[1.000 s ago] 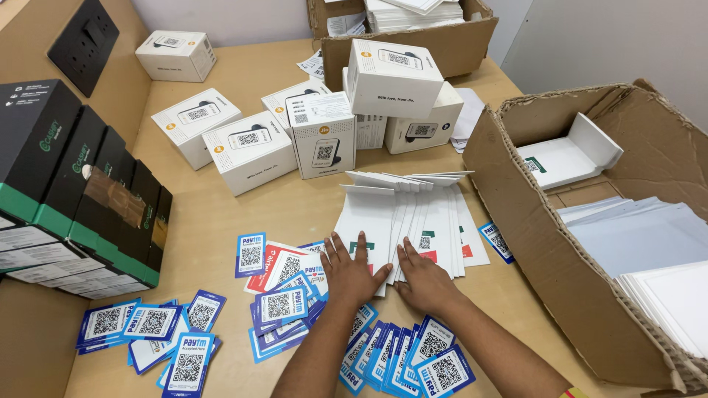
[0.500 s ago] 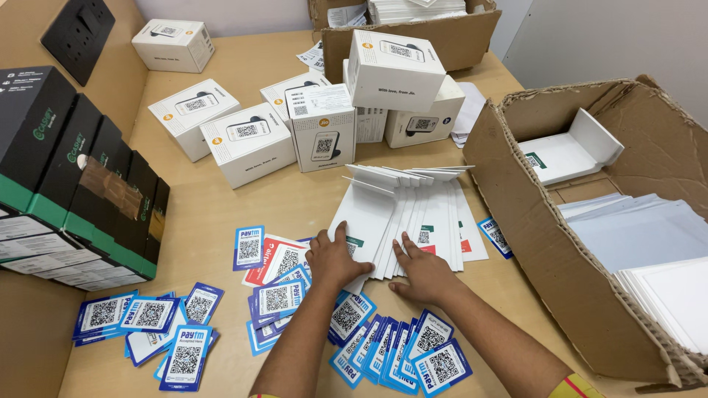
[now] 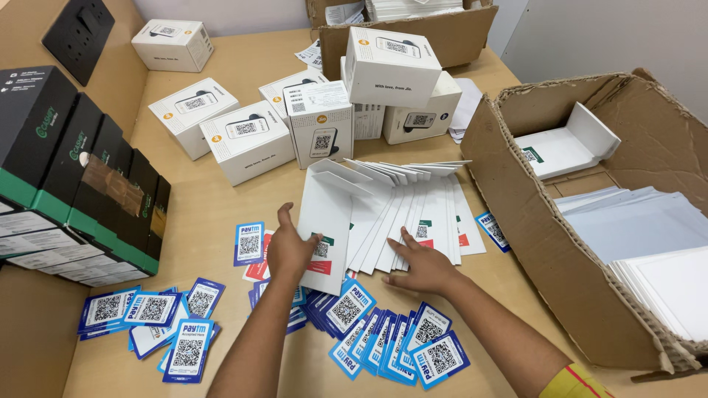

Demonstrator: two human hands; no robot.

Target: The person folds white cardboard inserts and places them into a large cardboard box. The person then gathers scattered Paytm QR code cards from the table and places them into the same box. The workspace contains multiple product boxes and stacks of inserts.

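A fanned row of white folded card stands (image 3: 402, 206) lies on the wooden table (image 3: 221, 199) in front of me. My left hand (image 3: 289, 247) grips the leftmost white card (image 3: 324, 214) at its lower edge, thumb on top. My right hand (image 3: 420, 267) rests flat, fingers spread, on the lower ends of the middle cards. Blue code stickers (image 3: 369, 324) lie scattered under and around both hands.
White product boxes (image 3: 317, 121) stand behind the cards. Black and green boxes (image 3: 81, 177) are stacked at the left. An open cardboard carton (image 3: 538, 214) with white sheets stands at the right. More blue stickers (image 3: 158, 320) lie at the lower left.
Both hands have moved up from the blue stickers onto the white cards. The left hand has taken hold of the leftmost card.
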